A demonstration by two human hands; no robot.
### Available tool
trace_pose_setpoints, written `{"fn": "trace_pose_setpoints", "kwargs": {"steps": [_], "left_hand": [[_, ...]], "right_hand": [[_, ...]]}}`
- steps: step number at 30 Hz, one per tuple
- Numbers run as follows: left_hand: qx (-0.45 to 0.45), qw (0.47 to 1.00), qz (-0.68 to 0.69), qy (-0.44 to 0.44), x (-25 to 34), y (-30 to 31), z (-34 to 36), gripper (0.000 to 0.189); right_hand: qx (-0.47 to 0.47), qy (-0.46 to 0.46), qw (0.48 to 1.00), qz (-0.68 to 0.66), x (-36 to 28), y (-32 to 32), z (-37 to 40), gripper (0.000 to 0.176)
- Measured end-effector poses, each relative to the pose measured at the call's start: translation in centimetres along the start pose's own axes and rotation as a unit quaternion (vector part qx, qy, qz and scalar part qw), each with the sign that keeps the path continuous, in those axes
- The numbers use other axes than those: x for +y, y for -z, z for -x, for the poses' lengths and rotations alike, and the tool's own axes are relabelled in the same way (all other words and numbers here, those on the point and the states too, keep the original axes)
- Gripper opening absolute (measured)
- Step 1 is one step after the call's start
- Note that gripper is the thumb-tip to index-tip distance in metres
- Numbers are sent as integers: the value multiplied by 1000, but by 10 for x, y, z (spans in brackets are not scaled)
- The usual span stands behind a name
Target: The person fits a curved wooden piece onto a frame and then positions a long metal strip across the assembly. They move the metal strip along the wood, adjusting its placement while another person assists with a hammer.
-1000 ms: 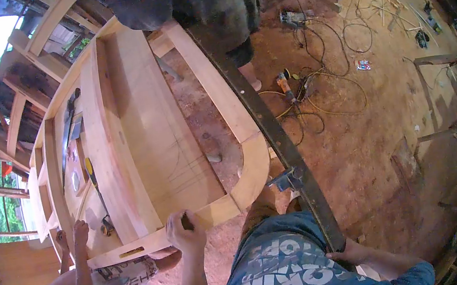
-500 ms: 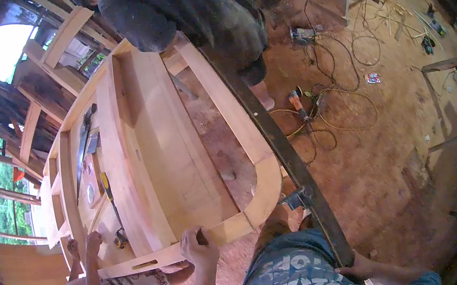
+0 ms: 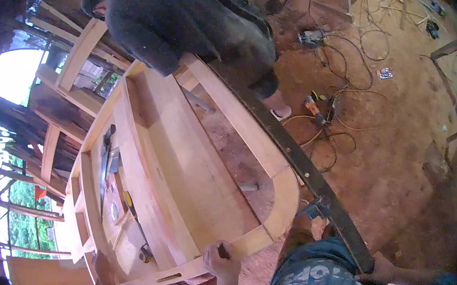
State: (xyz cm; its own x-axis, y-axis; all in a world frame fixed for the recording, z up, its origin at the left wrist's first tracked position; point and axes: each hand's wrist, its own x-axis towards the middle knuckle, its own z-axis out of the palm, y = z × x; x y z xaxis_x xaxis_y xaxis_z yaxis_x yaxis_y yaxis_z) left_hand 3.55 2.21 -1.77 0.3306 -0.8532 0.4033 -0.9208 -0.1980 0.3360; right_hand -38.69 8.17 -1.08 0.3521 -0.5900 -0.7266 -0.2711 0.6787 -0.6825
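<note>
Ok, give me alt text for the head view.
A person's left hand rests on a curved-cornered wooden frame while the right hand holds the end of a long dark bar; another person in dark clothing stands beyond.

Mixed light. Daylight from the left, sky gap blown to flat white, foliage pale and washed. Interior dimmer. Frame lit warm, soft sheen on its panel, shading along the ribs. Beam and jacket dark, low in detail. Floor reddish, brighter toward upper right, sinking into shadow lower right. Fisheye: outer lines bow, corners black, bluish arc at left rim. Fine grain; distant clutter soft.
</note>
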Motion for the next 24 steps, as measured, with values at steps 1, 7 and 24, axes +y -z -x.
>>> {"fn": "trace_pose_setpoints", "kwargs": {"steps": [1,7,24], "left_hand": [[-15,1000,-16,13,8,5,-3,9],[2,1000,5,-11,4,2,-1,10],[12,1000,-1,-23,1,-4,2,18]], "right_hand": [[-13,-8,1000,13,6,1,-2,74],[-37,-96,992,70,-25,5,10,46],[-77,-49,996,-11,36,2,-9,93]]}}
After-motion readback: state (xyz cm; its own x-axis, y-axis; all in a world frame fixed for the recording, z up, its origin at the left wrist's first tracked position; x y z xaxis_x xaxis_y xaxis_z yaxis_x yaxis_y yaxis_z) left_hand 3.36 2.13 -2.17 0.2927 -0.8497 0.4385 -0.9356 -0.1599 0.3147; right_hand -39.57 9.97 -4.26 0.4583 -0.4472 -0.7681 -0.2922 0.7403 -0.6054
